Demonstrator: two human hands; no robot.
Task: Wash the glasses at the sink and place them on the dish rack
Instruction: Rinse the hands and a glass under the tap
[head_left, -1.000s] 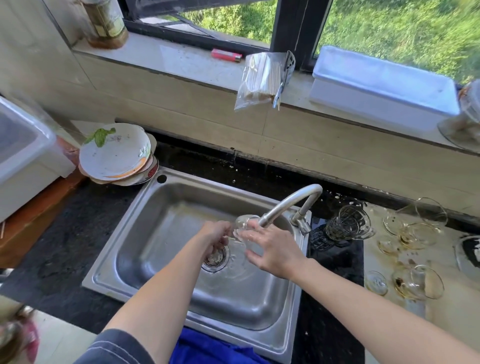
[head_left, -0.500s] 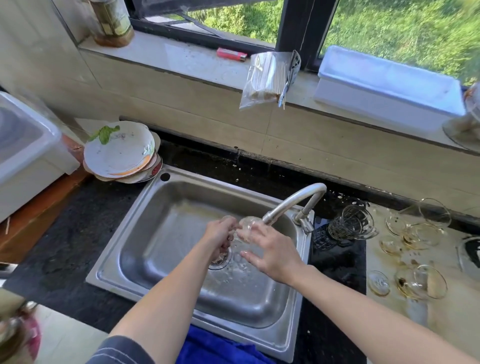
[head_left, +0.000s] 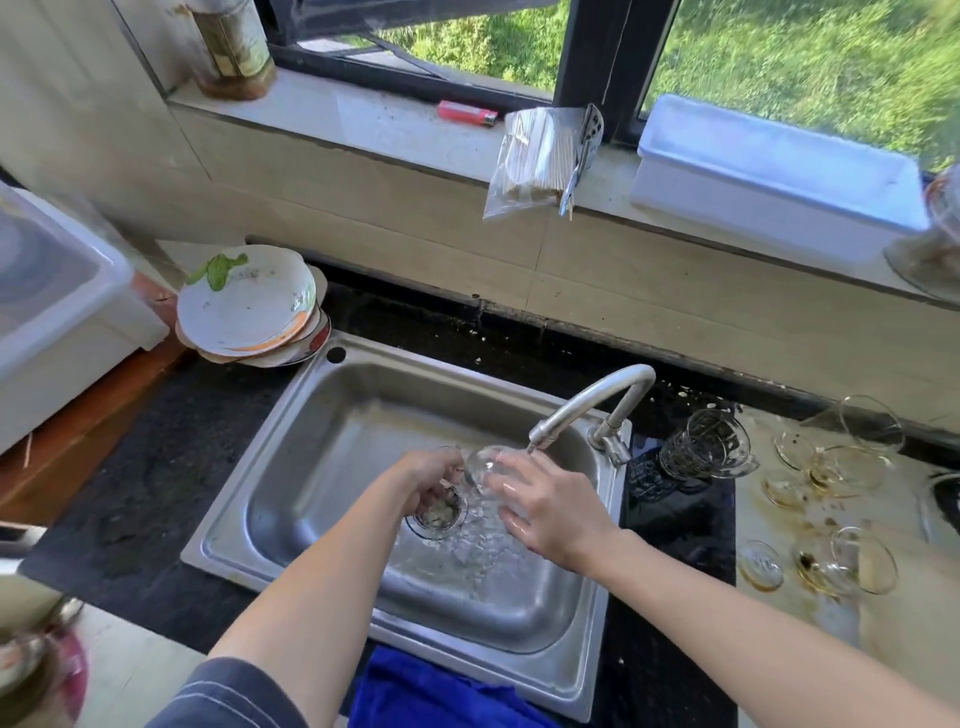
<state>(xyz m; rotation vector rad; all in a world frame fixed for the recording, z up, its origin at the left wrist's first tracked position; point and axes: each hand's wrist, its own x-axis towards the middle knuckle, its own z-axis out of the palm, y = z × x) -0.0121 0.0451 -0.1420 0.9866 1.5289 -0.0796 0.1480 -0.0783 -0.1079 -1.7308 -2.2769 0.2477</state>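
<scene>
- A small clear drinking glass (head_left: 485, 464) sits between both hands over the brushed stainless-steel sink (head_left: 311, 467), just under the spout of the curved metal tap (head_left: 587, 405), with water splashing onto the basin floor beneath.
- The left hand (head_left: 428, 480) is curled around the glass's left end, fingers closed on it; the right hand (head_left: 550, 506) cups the right side with its wet fingers spread along the wall.
- The glass is thin, see-through and glossy, hard to make out against the wet steel.
- To the right, on a stained pale counter, several more clear glasses (head_left: 836, 467) lie tipped or upright, some with brown residue; a ribbed clear glass jug (head_left: 709, 447) lies on its side near the tap's base.
- Far left of the sink, a stack of dirty white plates (head_left: 249, 306) rests on the speckled black stone counter (head_left: 130, 467).
- Compared with half a second ago, the hands and glass hold almost the same spot under the tap.
</scene>
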